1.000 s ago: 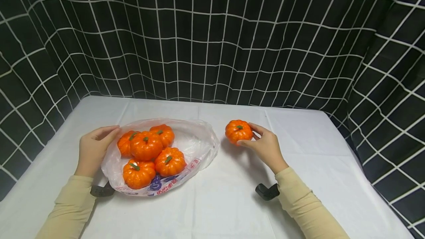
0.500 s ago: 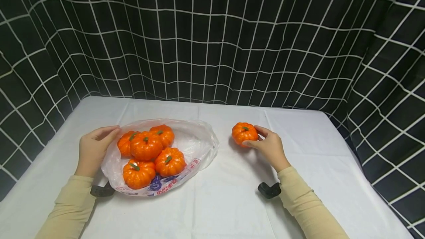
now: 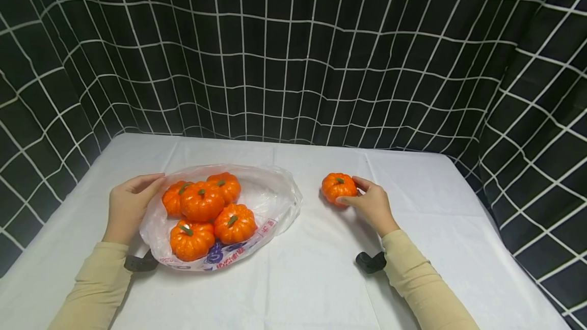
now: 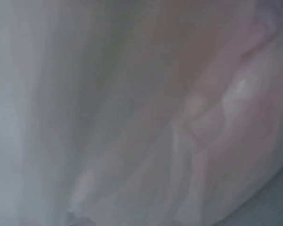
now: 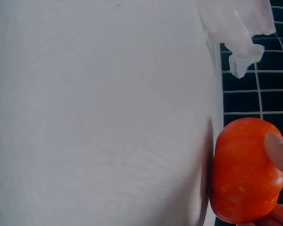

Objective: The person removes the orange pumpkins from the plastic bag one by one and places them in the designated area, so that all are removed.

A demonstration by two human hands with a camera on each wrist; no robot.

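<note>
On the left lies a translucent white plastic bag (image 3: 270,195), its mouth spread wide, with several small orange pumpkins (image 3: 202,202) with green stems inside. My left hand (image 3: 130,205) pinches the bag's left rim between thumb and fingers. In the left wrist view the blurred bag film (image 4: 179,155) fills nearly everything and hides that hand. To the right of the bag, my right hand (image 3: 373,206) grips a single orange pumpkin (image 3: 338,189) from its right side. In the right wrist view a thumb presses on this pumpkin (image 5: 245,174), which sits at the cloth, touching it or very close.
A white cloth covers the table (image 3: 312,279). Black curtains (image 3: 293,55) with a white grid stand behind it and along both sides. Black wrist-camera mounts (image 3: 370,263) jut from the sleeves, the left one close to the bag's lower left edge.
The right hand has moved the gripped pumpkin slightly right, away from the bag, and lower toward the table. The left hand and the bag have stayed in place.
</note>
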